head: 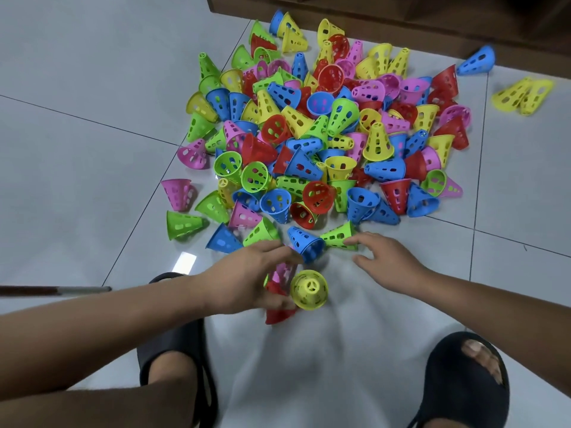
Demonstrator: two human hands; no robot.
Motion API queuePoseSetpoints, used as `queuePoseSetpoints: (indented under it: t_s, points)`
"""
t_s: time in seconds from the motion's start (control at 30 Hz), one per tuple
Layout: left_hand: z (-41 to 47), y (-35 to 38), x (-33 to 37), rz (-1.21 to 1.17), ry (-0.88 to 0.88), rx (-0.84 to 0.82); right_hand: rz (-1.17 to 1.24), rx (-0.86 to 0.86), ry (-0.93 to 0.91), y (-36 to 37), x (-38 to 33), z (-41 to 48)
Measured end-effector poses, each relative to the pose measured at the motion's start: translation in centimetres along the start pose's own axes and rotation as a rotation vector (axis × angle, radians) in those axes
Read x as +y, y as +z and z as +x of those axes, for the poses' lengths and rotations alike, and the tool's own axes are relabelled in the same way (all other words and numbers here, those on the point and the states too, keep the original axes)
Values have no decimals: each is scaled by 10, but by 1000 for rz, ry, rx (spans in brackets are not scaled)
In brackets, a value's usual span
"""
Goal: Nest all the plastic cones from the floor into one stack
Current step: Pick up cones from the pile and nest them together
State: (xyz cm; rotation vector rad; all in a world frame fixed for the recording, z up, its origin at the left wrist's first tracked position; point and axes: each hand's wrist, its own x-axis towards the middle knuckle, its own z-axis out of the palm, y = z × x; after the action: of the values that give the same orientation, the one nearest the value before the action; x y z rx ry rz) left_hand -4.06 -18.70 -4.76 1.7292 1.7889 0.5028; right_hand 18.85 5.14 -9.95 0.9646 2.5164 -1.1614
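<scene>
Left hand (247,279) gripping cone stack (309,290), tip toward camera, right hand (386,264) spread, touching sideways green cone (338,236)

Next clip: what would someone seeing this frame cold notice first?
A sprawling heap of perforated plastic cones in red, blue, green, yellow and pink spreads over the white tiled floor ahead. Nearer the camera, the left hand grips a short nested stack topped by a yellow cone, while the open right hand reaches for a green cone lying at the heap's near edge.
</scene>
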Motion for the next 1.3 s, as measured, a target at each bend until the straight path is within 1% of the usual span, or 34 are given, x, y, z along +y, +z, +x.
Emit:
queuePoseSetpoints:
  t_s: [0.13, 0.2, 0.3, 0.43, 0.57, 0.67, 0.93, 1.0, 1.07, 1.13, 1.2, 1.3]
  points:
    - [-7, -5, -31, 163, -42, 25, 158, 58, 91, -1, 9, -8]
    - [-11, -5, -45, 220, -52, 5, 166, 45, 140, -1, 12, -11]
    - [-19, 0, -62, 261, -87, -67, 49, 6, 189, 4, 19, -14]
    - [-26, 13, -78, 339, -127, -154, -178, -49, 175, 13, 31, -16]
    - [-28, 21, -83, 327, -156, -135, -355, -45, 113, 17, 40, -19]
    - [-30, 26, -82, 268, -173, -108, -498, 16, 12, 17, 44, -19]
    - [-33, 43, -72, 176, -268, -115, -594, -3, -72, 14, 35, -19]
    - [-36, 47, -72, 151, -315, -120, -506, 28, -46, 14, 27, -23]
    - [-38, 50, -74, 125, -341, -113, -330, 75, -4, 13, 13, -26]
    - [-39, 51, -75, 113, -336, -106, -141, 134, -2, 9, -2, -30]
    - [-39, 48, -75, 85, -325, -87, 39, 187, -41, 5, -18, -36]
    - [-40, 39, -76, 44, -259, -46, 219, 190, -145, 1, -41, -47]
